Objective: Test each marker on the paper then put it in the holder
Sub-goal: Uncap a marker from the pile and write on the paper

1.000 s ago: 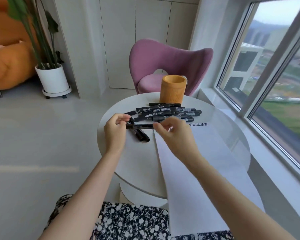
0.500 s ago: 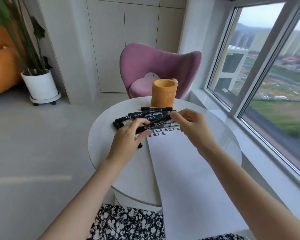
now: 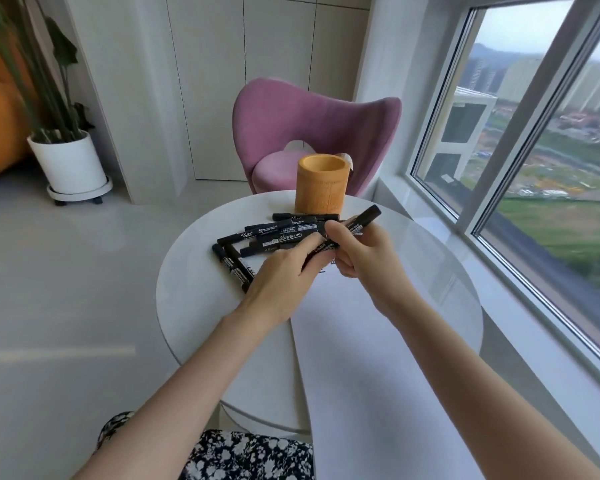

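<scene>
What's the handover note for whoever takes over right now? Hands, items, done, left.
Right hand grips a black marker mid-barrel, tilted up to the right. Left hand pinches its near end.
The other markers lie in a loose pile on the round table, before the wooden holder; the paper runs from the pile toward the person.
Done: no marker shows in the holder.
Left: test the held marker on the paper, drop it in, repeat for the pile.
</scene>
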Demonstrator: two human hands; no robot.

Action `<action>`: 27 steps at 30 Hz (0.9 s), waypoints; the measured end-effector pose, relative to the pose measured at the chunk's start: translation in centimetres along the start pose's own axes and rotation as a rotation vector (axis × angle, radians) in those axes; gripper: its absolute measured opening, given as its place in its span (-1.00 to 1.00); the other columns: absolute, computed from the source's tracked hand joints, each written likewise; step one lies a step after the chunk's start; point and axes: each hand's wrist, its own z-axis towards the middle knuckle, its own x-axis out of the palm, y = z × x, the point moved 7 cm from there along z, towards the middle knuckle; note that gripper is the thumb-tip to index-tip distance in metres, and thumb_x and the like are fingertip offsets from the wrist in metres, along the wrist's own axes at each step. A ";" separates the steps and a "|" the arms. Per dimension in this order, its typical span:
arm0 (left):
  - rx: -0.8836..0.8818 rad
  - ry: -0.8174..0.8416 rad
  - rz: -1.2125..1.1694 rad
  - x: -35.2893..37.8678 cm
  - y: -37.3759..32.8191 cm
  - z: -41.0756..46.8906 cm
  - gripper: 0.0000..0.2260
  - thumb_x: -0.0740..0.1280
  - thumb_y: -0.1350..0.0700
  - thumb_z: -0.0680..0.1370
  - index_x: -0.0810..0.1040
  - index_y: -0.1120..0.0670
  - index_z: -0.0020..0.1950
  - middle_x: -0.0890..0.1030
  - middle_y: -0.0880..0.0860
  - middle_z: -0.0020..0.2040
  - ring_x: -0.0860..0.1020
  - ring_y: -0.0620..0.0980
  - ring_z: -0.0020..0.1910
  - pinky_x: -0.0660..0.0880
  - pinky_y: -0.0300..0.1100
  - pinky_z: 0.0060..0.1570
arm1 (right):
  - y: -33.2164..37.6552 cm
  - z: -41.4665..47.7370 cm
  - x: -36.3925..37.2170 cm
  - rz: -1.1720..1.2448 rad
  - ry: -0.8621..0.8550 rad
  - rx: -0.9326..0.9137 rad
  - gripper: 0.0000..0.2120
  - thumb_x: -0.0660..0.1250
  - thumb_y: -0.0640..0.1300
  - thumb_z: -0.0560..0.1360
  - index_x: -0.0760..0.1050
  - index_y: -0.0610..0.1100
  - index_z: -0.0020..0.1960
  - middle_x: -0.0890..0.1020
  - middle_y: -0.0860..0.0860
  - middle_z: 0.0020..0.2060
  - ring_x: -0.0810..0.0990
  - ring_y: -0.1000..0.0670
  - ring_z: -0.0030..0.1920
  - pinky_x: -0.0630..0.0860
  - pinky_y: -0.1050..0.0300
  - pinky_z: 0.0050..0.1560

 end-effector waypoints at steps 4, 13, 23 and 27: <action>-0.038 0.066 -0.185 0.5 0.4 0.8 -0.84 0.20 -0.04 0.60 0.50 0.00 0.01 0.34 -0.10 -0.50 0.28 -0.06 -0.43 0.23 -0.16 -0.38 | 0.3 0.5 -0.2 0.029 0.024 -0.046 -0.69 0.19 -0.28 0.61 0.24 -0.14 -0.29 0.21 0.10 -0.55 0.13 0.07 -0.52 0.14 0.28 -0.49; -0.163 0.235 -0.192 1.6 1.2 0.8 -0.83 0.18 0.10 0.59 0.41 -0.06 0.16 0.56 -0.03 -0.06 0.50 -0.06 -0.05 0.43 -0.11 0.05 | -1.3 2.3 -6.1 0.284 -0.363 0.009 -0.71 0.18 -0.29 0.55 0.27 -0.12 -0.33 0.31 0.04 -0.65 0.30 0.05 -0.62 0.17 0.25 -0.53; 0.023 0.335 -0.075 3.8 0.5 -0.8 -0.75 0.34 0.11 0.54 0.56 -0.15 0.18 0.50 -0.18 -0.12 0.53 -0.21 -0.33 0.37 -0.43 -0.21 | -6.0 4.1 -5.3 -0.012 -0.201 0.232 -0.80 0.47 -0.07 0.43 0.50 -0.15 -0.22 0.48 -0.02 -0.53 0.50 0.00 -0.48 0.19 0.25 -0.50; 0.066 0.369 0.091 4.3 1.7 -1.7 -0.75 0.29 0.01 0.56 0.51 -0.21 0.22 0.42 -0.20 -0.09 0.44 -0.27 -0.13 0.41 -0.24 -0.03 | -6.5 4.6 -4.6 -0.041 -0.217 0.168 -0.62 0.42 -0.24 0.45 0.28 -0.09 -0.40 0.27 0.05 -0.59 0.20 0.05 -0.57 0.17 0.24 -0.51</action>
